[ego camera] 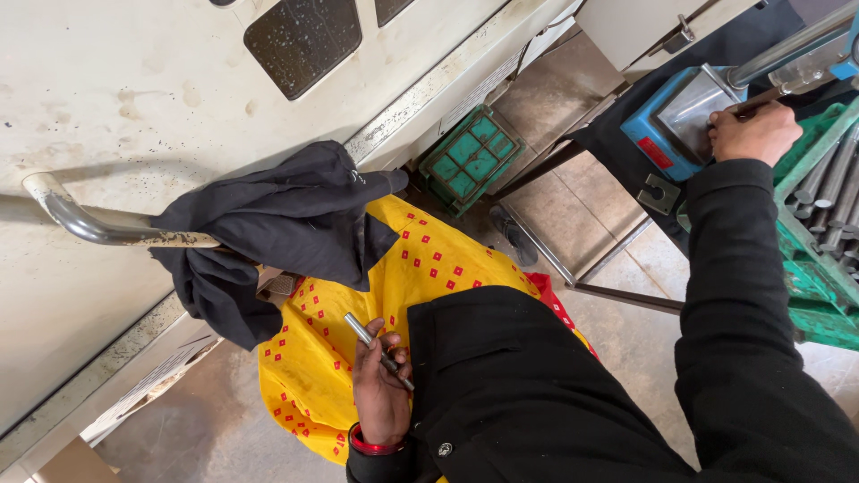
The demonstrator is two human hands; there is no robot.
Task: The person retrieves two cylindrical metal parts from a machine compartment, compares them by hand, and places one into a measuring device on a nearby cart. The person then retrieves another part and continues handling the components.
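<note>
Off-white, stained machine housing [134, 116] across the upper left of the frame, with dark square panels [302, 36] near the top. Curved metal rail [80, 219] at left, draped in black cloth [277, 224]. Grey tiled floor [617, 322] through the centre and lower left. Green plastic crate [472, 159] at upper centre against the machine's base.

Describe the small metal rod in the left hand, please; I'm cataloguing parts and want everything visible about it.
The metal rod is a slim, straight, grey cylinder, bare metal by its look, with a brighter upper end and a darker lower stretch. It lies tilted, upper end toward the upper left, lower end toward the lower right. The left hand pinches it between fingers and thumb, in front of yellow patterned cloth. Nothing else touches it.
</note>
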